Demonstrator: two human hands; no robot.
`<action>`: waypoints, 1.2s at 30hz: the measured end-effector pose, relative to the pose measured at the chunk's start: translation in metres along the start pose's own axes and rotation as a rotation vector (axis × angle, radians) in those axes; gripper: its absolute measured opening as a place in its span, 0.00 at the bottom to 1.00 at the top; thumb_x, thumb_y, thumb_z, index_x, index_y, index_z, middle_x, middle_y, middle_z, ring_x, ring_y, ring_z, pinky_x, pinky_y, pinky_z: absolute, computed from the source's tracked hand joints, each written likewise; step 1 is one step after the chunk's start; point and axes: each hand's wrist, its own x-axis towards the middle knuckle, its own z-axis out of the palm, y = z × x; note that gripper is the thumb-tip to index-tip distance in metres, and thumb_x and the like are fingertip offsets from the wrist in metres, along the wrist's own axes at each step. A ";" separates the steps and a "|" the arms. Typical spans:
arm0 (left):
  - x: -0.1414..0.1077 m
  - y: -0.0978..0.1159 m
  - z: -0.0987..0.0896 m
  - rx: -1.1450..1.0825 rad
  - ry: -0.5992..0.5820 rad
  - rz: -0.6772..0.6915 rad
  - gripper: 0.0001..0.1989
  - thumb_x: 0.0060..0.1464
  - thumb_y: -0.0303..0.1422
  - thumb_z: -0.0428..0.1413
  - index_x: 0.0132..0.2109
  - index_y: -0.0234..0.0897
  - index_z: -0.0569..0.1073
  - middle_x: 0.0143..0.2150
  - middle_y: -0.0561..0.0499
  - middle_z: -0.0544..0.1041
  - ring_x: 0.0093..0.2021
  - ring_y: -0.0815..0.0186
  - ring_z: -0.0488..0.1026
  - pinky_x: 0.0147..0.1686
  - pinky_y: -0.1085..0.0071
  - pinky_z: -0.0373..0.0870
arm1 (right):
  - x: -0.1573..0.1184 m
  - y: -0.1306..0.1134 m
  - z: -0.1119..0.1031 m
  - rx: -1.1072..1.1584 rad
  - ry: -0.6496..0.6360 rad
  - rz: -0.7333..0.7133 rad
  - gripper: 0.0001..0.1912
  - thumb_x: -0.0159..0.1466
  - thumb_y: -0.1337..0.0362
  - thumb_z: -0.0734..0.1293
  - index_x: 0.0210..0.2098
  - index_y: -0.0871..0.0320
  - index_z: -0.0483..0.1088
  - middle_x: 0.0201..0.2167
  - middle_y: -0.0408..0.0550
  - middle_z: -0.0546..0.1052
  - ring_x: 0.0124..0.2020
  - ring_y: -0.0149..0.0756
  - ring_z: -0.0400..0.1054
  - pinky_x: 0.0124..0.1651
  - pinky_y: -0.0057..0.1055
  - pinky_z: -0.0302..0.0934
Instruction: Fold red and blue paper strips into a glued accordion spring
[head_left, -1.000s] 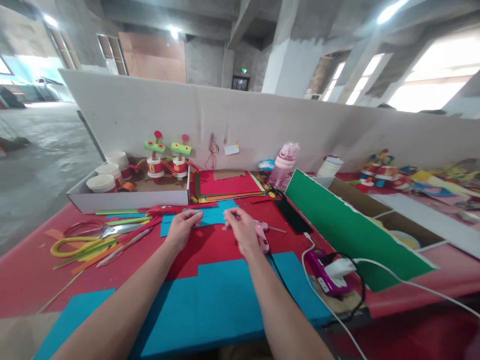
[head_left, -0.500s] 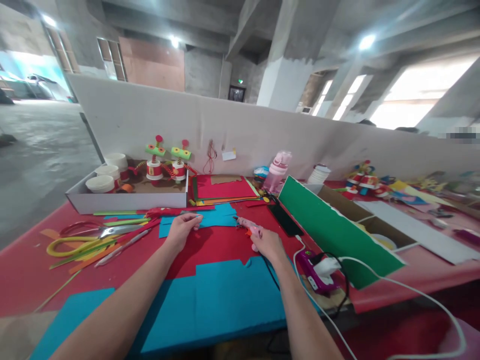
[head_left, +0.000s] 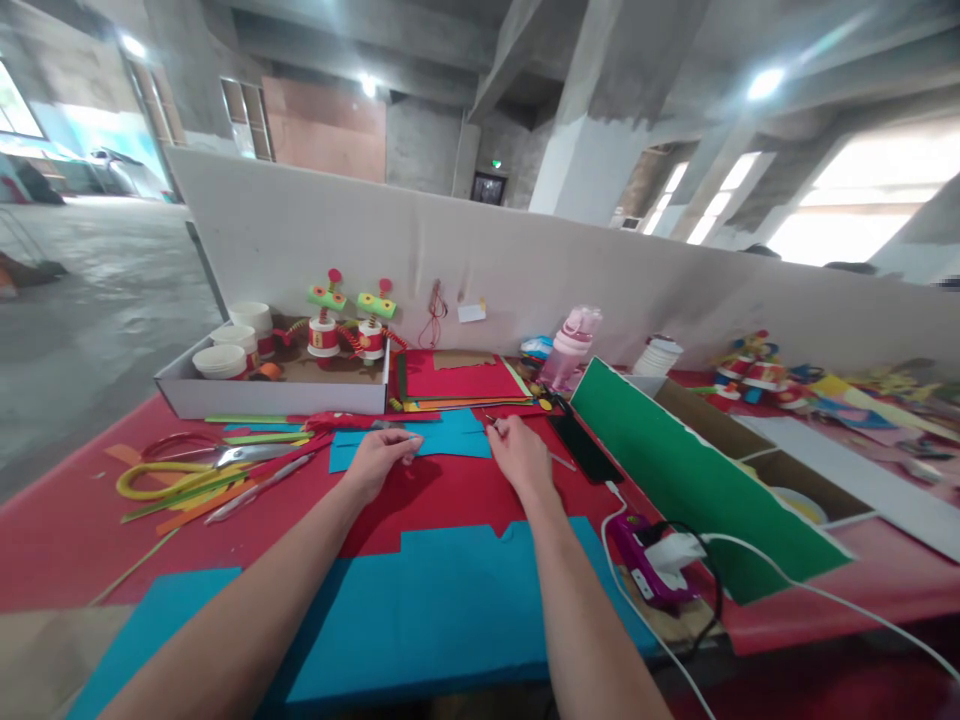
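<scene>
My left hand (head_left: 382,462) is above the red tabletop, thumb and fingertips pinched together; whatever is between them is too small to make out. Just beyond it lies a blue paper piece (head_left: 454,435) with slits. My right hand (head_left: 521,458) is closed at that piece's right edge, around the glue gun. The gun's body is mostly hidden by the hand; a small dark tip pokes out past the fingers, and a pale stick (head_left: 562,462) shows on the other side. Nearer me, under my forearms, a large blue sheet (head_left: 472,600) covers the table's front.
Scissors (head_left: 165,480), paper strips and a pen (head_left: 255,490) lie left. Behind them a white box (head_left: 277,400) holds paper cups and two cup figures. A phone (head_left: 585,445), purple power strip (head_left: 649,570) with cables, and green-sided box (head_left: 690,480) stand right. A pink bottle (head_left: 571,345) is behind.
My right hand has turned and moved slightly forward, so the pink glue gun, plainly visible before, is now mostly covered. The left hand keeps its pinch. The view has shifted a little left.
</scene>
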 end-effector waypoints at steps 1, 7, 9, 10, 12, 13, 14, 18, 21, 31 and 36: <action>0.000 0.001 0.000 -0.010 -0.015 -0.011 0.15 0.37 0.39 0.67 0.30 0.31 0.78 0.19 0.53 0.69 0.20 0.72 0.63 0.21 0.75 0.64 | -0.001 -0.014 0.008 0.175 -0.014 -0.110 0.14 0.62 0.55 0.60 0.37 0.57 0.70 0.33 0.53 0.77 0.39 0.41 0.72 0.40 0.32 0.63; 0.003 0.001 -0.007 -0.105 0.005 -0.057 0.15 0.36 0.37 0.68 0.30 0.30 0.77 0.20 0.52 0.72 0.20 0.73 0.65 0.21 0.75 0.63 | -0.012 -0.065 0.073 1.136 -0.363 -0.161 0.16 0.57 0.50 0.66 0.37 0.55 0.72 0.34 0.44 0.76 0.30 0.34 0.70 0.31 0.28 0.67; 0.004 -0.001 -0.008 -0.114 -0.017 -0.074 0.14 0.36 0.36 0.68 0.29 0.30 0.77 0.21 0.51 0.73 0.20 0.72 0.66 0.21 0.75 0.62 | -0.017 -0.061 0.082 1.243 -0.431 -0.103 0.17 0.55 0.52 0.70 0.38 0.56 0.73 0.31 0.43 0.76 0.28 0.32 0.70 0.32 0.29 0.68; 0.004 -0.002 -0.008 -0.114 -0.028 -0.078 0.14 0.36 0.36 0.68 0.28 0.30 0.77 0.20 0.51 0.73 0.20 0.72 0.66 0.21 0.76 0.62 | -0.018 -0.058 0.084 1.279 -0.464 -0.085 0.17 0.54 0.53 0.71 0.38 0.56 0.73 0.30 0.42 0.76 0.28 0.32 0.71 0.33 0.29 0.68; 0.003 -0.001 -0.009 -0.116 -0.066 -0.094 0.13 0.37 0.35 0.68 0.28 0.29 0.77 0.21 0.50 0.74 0.21 0.71 0.68 0.23 0.75 0.63 | -0.020 -0.053 0.083 1.326 -0.520 -0.060 0.16 0.53 0.54 0.72 0.38 0.56 0.74 0.29 0.42 0.76 0.27 0.30 0.71 0.35 0.29 0.69; 0.002 0.000 -0.009 -0.120 -0.090 -0.109 0.13 0.38 0.35 0.68 0.29 0.29 0.77 0.22 0.49 0.75 0.22 0.71 0.70 0.25 0.75 0.64 | -0.020 -0.051 0.081 1.342 -0.547 -0.049 0.16 0.52 0.55 0.73 0.37 0.56 0.75 0.29 0.41 0.76 0.27 0.30 0.71 0.35 0.29 0.69; 0.002 0.001 -0.010 -0.124 -0.117 -0.131 0.13 0.39 0.35 0.67 0.30 0.29 0.78 0.23 0.48 0.76 0.24 0.70 0.71 0.27 0.74 0.65 | -0.020 -0.050 0.080 1.355 -0.572 -0.036 0.16 0.52 0.56 0.73 0.37 0.57 0.75 0.28 0.41 0.75 0.27 0.29 0.71 0.36 0.29 0.69; 0.002 0.003 -0.015 -0.101 -0.155 -0.186 0.13 0.41 0.35 0.67 0.32 0.28 0.78 0.26 0.47 0.77 0.26 0.70 0.71 0.30 0.74 0.66 | -0.017 -0.049 0.076 1.394 -0.652 0.023 0.17 0.49 0.57 0.75 0.37 0.58 0.76 0.29 0.41 0.75 0.29 0.28 0.71 0.37 0.28 0.70; 0.004 0.001 -0.018 -0.091 -0.155 -0.185 0.13 0.42 0.36 0.66 0.32 0.28 0.79 0.26 0.47 0.77 0.26 0.71 0.71 0.30 0.74 0.66 | -0.016 -0.047 0.075 1.412 -0.661 0.060 0.19 0.47 0.58 0.76 0.37 0.59 0.76 0.29 0.41 0.75 0.29 0.29 0.72 0.38 0.28 0.71; 0.004 0.003 -0.011 -0.124 -0.054 -0.103 0.17 0.44 0.36 0.66 0.41 0.33 0.76 0.24 0.54 0.73 0.22 0.76 0.66 0.23 0.79 0.61 | -0.022 -0.053 0.086 1.493 -0.501 0.201 0.18 0.45 0.60 0.76 0.31 0.59 0.68 0.23 0.40 0.76 0.25 0.30 0.73 0.35 0.29 0.70; 0.002 0.003 -0.008 -0.091 -0.041 -0.086 0.14 0.43 0.37 0.66 0.35 0.32 0.75 0.22 0.55 0.71 0.20 0.76 0.64 0.21 0.79 0.60 | -0.023 -0.055 0.089 1.482 -0.498 0.189 0.17 0.45 0.60 0.76 0.29 0.58 0.67 0.22 0.39 0.74 0.24 0.30 0.73 0.36 0.30 0.70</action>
